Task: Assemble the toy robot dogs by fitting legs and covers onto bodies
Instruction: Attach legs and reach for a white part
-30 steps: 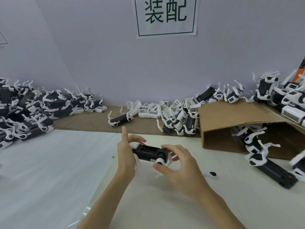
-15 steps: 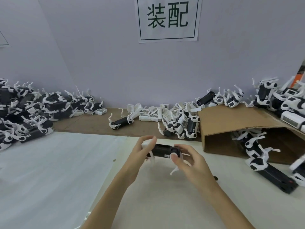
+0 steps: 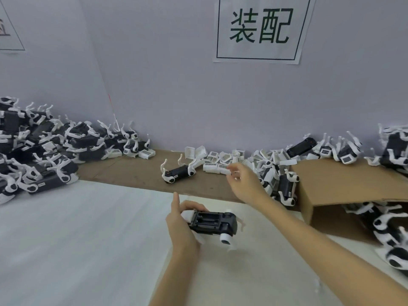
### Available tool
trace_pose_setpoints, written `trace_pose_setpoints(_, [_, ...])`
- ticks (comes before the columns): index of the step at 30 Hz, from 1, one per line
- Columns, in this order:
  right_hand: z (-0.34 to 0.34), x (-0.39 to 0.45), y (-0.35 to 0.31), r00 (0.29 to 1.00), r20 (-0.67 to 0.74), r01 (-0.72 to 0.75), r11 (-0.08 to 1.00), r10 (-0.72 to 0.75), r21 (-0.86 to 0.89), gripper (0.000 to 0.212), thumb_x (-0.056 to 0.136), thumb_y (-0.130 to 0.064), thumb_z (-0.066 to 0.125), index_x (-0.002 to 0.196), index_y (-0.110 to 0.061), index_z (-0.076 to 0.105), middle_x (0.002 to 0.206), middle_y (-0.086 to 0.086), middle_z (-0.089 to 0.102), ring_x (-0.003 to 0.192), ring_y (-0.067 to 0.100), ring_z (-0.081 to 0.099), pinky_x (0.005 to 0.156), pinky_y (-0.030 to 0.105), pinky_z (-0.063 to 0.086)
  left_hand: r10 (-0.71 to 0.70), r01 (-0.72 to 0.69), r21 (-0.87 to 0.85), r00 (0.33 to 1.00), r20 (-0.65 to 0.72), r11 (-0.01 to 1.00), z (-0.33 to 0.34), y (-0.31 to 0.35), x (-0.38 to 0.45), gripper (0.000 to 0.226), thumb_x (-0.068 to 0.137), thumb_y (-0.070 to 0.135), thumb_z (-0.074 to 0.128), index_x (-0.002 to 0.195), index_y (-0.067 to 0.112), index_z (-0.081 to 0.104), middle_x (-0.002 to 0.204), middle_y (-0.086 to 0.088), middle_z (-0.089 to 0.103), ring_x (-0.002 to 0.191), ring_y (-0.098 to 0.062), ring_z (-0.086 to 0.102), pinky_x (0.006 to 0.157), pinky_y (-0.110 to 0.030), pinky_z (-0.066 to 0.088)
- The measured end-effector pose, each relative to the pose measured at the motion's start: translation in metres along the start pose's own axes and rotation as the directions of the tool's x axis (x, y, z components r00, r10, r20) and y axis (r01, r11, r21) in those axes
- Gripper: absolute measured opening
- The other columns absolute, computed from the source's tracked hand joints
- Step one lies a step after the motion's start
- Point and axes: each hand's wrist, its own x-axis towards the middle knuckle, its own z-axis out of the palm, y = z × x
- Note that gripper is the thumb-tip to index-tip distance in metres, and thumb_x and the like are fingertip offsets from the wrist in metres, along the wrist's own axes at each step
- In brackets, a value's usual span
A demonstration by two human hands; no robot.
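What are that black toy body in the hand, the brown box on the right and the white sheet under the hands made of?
The toy body looks like moulded plastic: matte black shell, crisp ribbed recess, glossy white leg joints. The box seems plain cardboard: dull brown, with a folded flap edge. The white sheet might be thin foam or paper; soft sheen, faint creases.

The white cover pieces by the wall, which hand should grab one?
The right hand. It already reaches the pile of white plastic covers, while the left hand is busy gripping the black toy dog body.
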Motion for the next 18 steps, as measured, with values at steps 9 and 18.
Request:
trace_pose_setpoints(9, [0.007, 0.118, 0.046, 0.991, 0.117, 0.04, 0.712, 0.059, -0.701, 0.052, 0.096, -0.001, 0.059, 0.145, -0.015, 0.048, 0.151, 0.013, 0.047, 0.132, 0.034, 0.052, 0.099, 0.046, 0.051, 0.008, -0.007, 0.055, 1.0, -0.011, 0.998, 0.0, -0.013, 0.01, 0.068, 0.107, 0.05, 0.047, 0.059, 0.004, 0.063, 0.073, -0.016, 0.066, 0.07, -0.033, 0.061, 0.077, -0.043, 0.049])
trace_pose_setpoints(18, [-0.015, 0.093, 0.028, 0.985, -0.121, 0.064, 0.919, -0.12, -0.389, 0.017, 0.094, -0.021, 0.076, 0.096, -0.011, 0.064, 0.106, 0.006, 0.058, 0.093, 0.025, 0.061, 0.086, 0.041, 0.052, -0.009, 0.01, 0.081, 1.0, -0.021, 0.997, 0.001, -0.007, 0.011, 0.065, 0.107, 0.046, 0.048, 0.058, 0.006, 0.064, 0.075, -0.015, 0.067, 0.072, -0.032, 0.062, 0.079, -0.044, 0.05])
